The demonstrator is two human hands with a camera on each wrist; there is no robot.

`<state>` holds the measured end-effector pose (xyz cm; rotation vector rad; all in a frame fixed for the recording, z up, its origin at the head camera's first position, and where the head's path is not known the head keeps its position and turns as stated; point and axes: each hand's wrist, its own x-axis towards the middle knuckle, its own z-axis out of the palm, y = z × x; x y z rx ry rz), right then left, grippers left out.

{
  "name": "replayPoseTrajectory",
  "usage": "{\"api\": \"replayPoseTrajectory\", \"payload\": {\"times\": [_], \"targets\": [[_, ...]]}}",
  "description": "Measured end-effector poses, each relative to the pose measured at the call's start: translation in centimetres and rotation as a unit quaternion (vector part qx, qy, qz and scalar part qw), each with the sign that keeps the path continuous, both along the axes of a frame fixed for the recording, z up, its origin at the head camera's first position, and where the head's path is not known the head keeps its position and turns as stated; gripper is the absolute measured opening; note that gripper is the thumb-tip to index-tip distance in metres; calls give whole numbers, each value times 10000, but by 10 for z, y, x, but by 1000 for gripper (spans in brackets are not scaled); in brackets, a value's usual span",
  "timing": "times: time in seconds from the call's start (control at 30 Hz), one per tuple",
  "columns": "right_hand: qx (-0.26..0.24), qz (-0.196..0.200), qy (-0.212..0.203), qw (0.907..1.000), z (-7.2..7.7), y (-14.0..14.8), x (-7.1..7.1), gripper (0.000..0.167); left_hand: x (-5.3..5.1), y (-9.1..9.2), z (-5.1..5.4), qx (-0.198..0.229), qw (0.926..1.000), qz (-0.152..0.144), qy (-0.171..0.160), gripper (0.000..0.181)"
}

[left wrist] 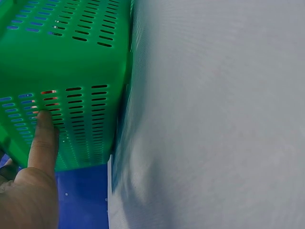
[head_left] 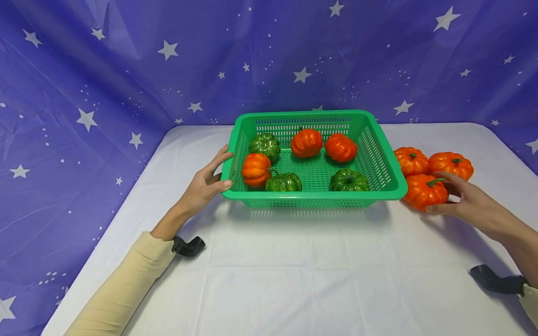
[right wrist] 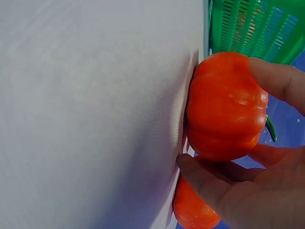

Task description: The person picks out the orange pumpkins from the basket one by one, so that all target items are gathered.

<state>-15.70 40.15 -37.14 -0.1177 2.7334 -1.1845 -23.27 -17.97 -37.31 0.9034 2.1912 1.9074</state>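
A green plastic basket stands on the white cloth, holding several small orange-red and green pumpkins. My left hand grips its left end, thumb on the rim; in the left wrist view a finger lies against the slotted wall. At the basket's right, my right hand holds an orange-red pumpkin between thumb and fingers. The right wrist view shows this pumpkin with the hand around its side and its green stem pointing away; contact underneath is partly hidden.
Two more orange pumpkins, one nearer the basket and one farther right, lie just behind the held one. A purple star-patterned cloth hangs behind the table and down its left side. White cloth covers the table.
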Motion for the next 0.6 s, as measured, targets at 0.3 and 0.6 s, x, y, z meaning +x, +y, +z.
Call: {"api": "replayPoseTrajectory", "payload": {"times": [0.3,0.6], "targets": [[25,-90,54,9999,2,-3,0,88,1,0,0,30,10000,-15,-62,72],[31,-125,38,9999,7,-5,3,82,1,0,0,48,9999,-34,-94,72]]}}
